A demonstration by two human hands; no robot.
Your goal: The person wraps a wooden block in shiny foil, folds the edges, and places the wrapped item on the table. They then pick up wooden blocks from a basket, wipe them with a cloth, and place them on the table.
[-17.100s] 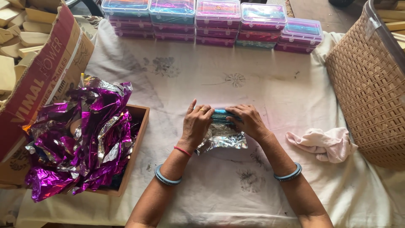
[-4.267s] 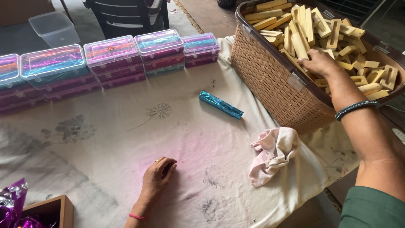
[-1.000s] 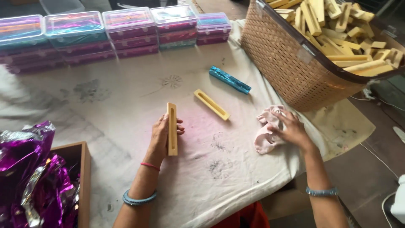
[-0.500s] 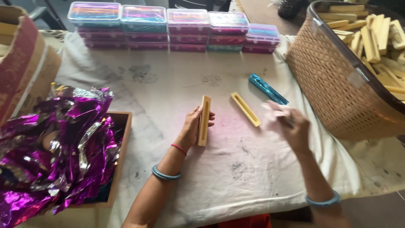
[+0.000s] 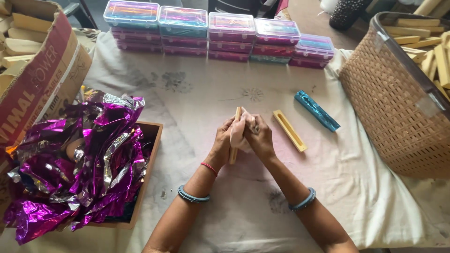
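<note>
My left hand [image 5: 221, 145] grips a slotted wooden stick [image 5: 234, 140] upright on its edge over the cloth-covered table [image 5: 197, 107]. My right hand [image 5: 259, 137] presses a pale pink rag [image 5: 238, 131] against that stick, and the two hands touch. A second slotted wooden stick [image 5: 290, 130] lies flat just right of my hands. Farther right lies a stick wrapped in blue foil [image 5: 317, 110].
A wooden box [image 5: 150, 164] heaped with purple and silver foil [image 5: 79, 159] stands at the left, beside a cardboard carton [image 5: 42, 84] of wooden pieces. Stacked clear plastic boxes [image 5: 220, 30] line the far edge. A woven basket [image 5: 393, 107] of wooden sticks stands at the right.
My right hand has carried the pink rag from the right side of the table over to the stick held in my left hand. The view has shifted slightly left.
</note>
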